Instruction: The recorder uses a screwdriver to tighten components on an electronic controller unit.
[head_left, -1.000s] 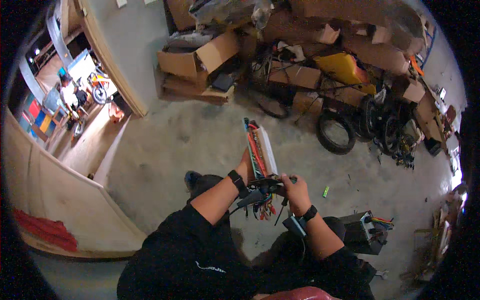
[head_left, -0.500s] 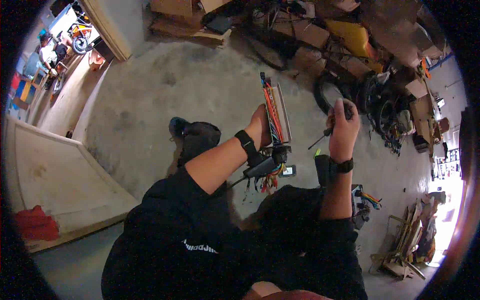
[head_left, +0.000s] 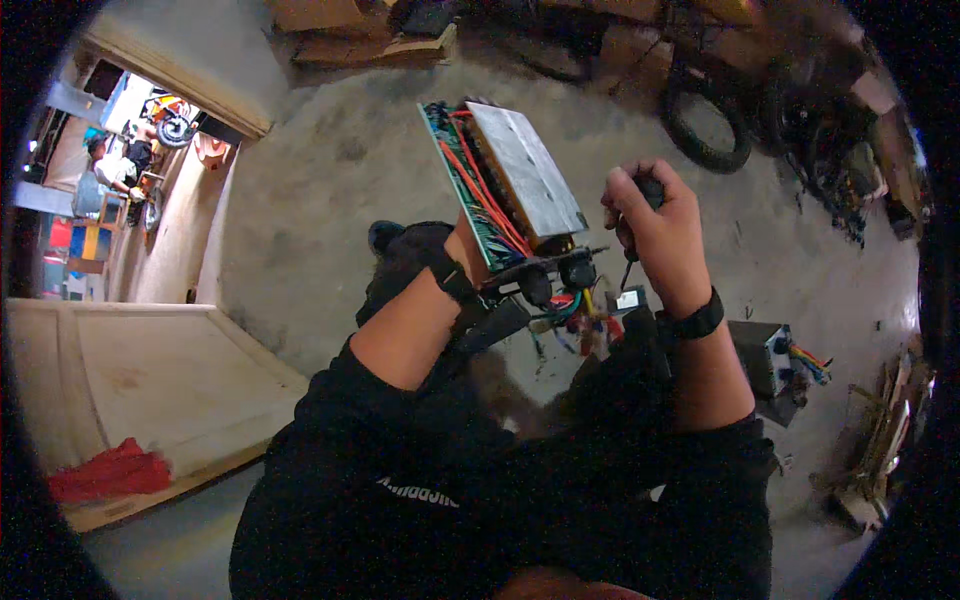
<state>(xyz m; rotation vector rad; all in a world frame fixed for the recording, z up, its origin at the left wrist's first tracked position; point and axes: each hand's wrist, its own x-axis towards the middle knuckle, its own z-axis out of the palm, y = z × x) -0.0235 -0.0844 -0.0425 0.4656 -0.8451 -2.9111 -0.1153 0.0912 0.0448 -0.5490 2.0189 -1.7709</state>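
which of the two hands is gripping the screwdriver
The right hand, raised in a fist round the dark screwdriver handle, tip pointing down. The left hand instead props up the circuit board with its metal plate and red wires.

A green circuit board with orange wires and a grey metal plate is held up at chest height, with open air seen between it and the right hand just beside it. Bare grey concrete floor is left open to the left and beyond. The far edge is crowded by a black rubber tyre and brown cardboard boxes; the lower left is blocked by a pale wooden panel.
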